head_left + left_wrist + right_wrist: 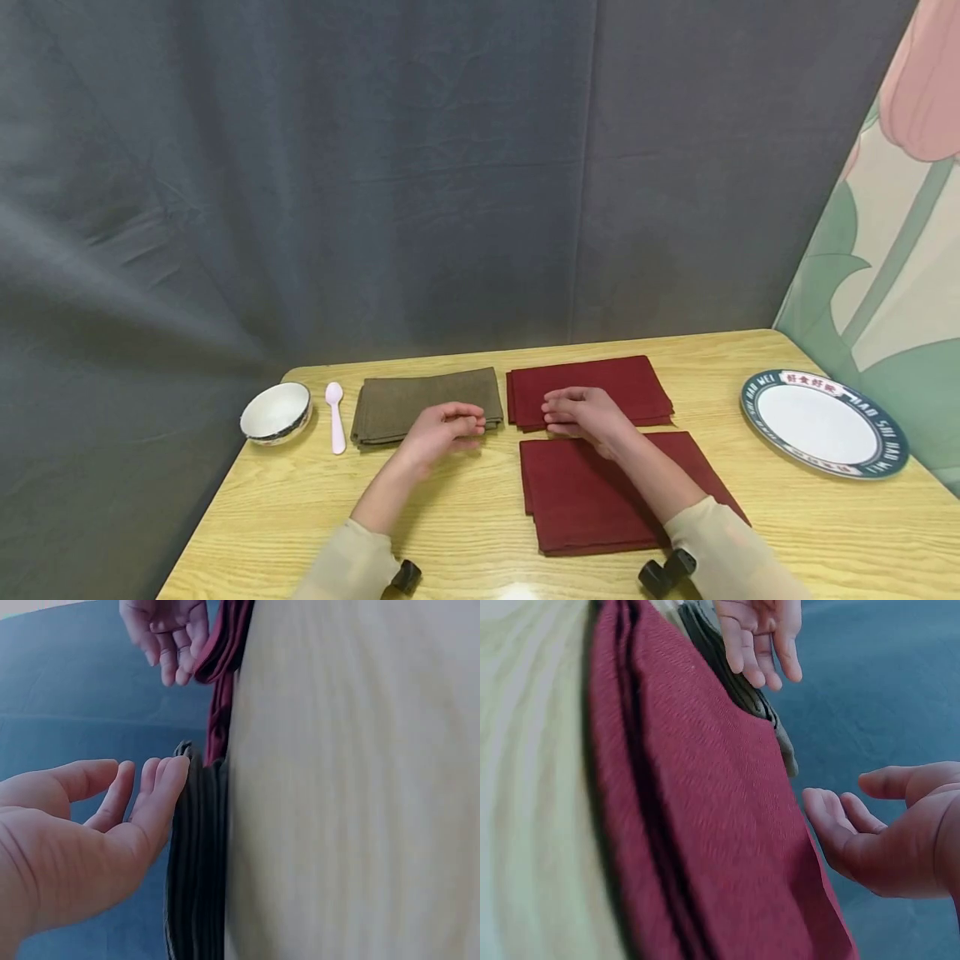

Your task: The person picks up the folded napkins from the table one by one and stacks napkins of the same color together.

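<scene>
My left hand hovers at the near right corner of a folded olive-brown cloth, its fingers loosely bent with nothing between them. In the left wrist view the fingertips overlap the top edge of that cloth's layers. Over the gap between two folded dark red cloths is my right hand, relaxed and holding nothing. The farther red cloth lies beside the olive-brown one; the nearer red cloth lies partly beneath my right forearm in the head view.
At the table's left stand a white bowl with a dark rim and a pale pink spoon. A white plate with a dark green lettered rim lies at the right. A grey-blue curtain hangs behind the wooden table.
</scene>
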Demonstrator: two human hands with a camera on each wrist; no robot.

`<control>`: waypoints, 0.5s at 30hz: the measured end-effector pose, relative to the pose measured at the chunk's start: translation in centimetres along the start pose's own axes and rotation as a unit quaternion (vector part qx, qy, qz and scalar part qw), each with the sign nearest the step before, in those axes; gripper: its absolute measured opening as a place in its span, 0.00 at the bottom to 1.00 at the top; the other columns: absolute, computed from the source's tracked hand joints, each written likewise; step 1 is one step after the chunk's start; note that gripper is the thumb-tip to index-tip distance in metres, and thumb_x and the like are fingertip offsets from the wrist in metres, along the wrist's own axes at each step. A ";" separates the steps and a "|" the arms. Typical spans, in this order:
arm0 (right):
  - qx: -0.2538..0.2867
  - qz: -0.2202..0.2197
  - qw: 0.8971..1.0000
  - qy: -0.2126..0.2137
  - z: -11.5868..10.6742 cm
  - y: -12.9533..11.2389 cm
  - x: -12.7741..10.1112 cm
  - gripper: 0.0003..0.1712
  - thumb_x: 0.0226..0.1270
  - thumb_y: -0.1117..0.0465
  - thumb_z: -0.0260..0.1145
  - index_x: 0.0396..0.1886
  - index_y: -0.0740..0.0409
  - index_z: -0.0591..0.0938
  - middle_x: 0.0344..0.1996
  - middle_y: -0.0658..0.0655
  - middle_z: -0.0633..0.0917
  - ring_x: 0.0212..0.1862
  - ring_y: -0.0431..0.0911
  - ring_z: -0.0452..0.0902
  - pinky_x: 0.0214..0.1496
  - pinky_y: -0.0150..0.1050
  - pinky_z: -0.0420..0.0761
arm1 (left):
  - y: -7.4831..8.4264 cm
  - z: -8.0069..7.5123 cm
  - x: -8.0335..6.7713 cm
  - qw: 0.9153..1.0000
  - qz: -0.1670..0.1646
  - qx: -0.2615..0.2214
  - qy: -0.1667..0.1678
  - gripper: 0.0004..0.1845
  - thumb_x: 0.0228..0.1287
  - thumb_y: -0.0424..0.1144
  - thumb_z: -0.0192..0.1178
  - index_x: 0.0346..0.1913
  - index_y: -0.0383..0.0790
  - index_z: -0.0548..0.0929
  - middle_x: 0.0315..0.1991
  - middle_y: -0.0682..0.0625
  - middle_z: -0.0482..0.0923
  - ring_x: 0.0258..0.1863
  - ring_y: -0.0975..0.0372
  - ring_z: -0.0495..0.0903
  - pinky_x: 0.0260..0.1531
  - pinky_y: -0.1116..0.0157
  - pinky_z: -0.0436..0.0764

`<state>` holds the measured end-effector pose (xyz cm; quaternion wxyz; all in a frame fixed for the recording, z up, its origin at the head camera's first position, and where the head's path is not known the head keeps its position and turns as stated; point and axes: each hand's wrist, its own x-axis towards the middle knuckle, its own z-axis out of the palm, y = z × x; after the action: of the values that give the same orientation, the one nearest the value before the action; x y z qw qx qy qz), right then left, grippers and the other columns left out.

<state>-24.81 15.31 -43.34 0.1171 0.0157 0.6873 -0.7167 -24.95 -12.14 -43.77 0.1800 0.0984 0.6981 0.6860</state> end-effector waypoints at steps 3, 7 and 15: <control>-0.002 -0.006 1.000 -0.003 -0.5 0.2 -0.5 0.20 0.77 0.70 0.58 0.62 0.80 0.73 0.50 0.73 0.81 0.47 0.54 0.84 0.50 0.46 0.85 | -0.4 0.5 0.0 1.000 -0.010 0.000 -0.015 0.18 0.75 0.30 0.56 0.61 0.22 0.76 0.56 0.29 0.77 0.56 0.41 0.79 0.54 0.50 0.81; -0.001 -0.015 1.000 -0.008 -1.3 0.3 -1.2 0.21 0.78 0.69 0.57 0.63 0.81 0.71 0.49 0.72 0.82 0.47 0.52 0.85 0.50 0.44 0.85 | -0.6 1.2 -0.1 1.000 -0.018 0.002 -0.020 0.17 0.75 0.30 0.56 0.61 0.23 0.76 0.56 0.30 0.78 0.55 0.41 0.80 0.53 0.51 0.82; -0.009 -0.016 1.000 -0.018 -3.1 0.6 -2.8 0.23 0.78 0.68 0.57 0.64 0.82 0.70 0.50 0.71 0.83 0.48 0.54 0.85 0.50 0.43 0.85 | -0.9 2.3 -0.1 0.999 -0.015 0.028 -0.017 0.17 0.74 0.31 0.58 0.60 0.23 0.78 0.54 0.31 0.80 0.53 0.43 0.82 0.51 0.52 0.83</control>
<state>-22.44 18.77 -43.55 0.1186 -0.0092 0.6916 -0.7124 -23.91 -10.12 -44.61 0.1993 0.1049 0.7149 0.6620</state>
